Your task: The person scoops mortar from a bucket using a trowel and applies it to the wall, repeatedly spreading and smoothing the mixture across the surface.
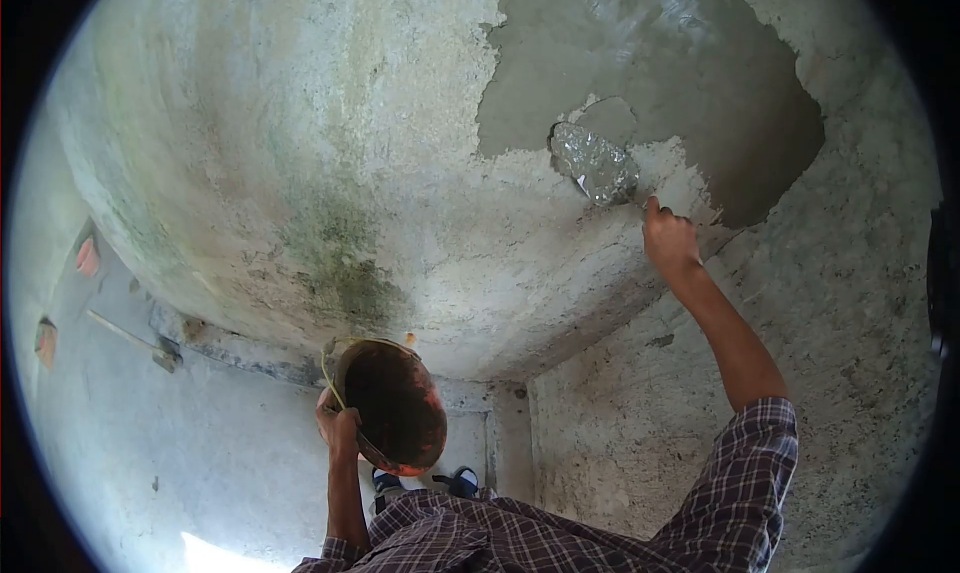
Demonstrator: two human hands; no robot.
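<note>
My right hand [671, 241] is closed round the handle of a trowel [596, 163], its blade coated with wet grey mortar. The blade lies close over the lower edge of a fresh grey plaster patch [660, 63] on the wall. A smooth dab of mortar shows just above the blade. Lower down, my left hand [340, 423] grips the rim of a reddish bucket [432, 438]. That bucket is tilted, with its dark inside facing up and a yellowish handle [330, 368] along its left side.
Rough bare wall [400, 153] surrounds the patch, with a greenish-black stain [345, 263] below left. On the floor [230, 443] at left lie a long-handled tool [130, 335] and brick pieces [46, 343]. A second wall [640, 413] meets the first at right. My feet [460, 481] stand below the bucket.
</note>
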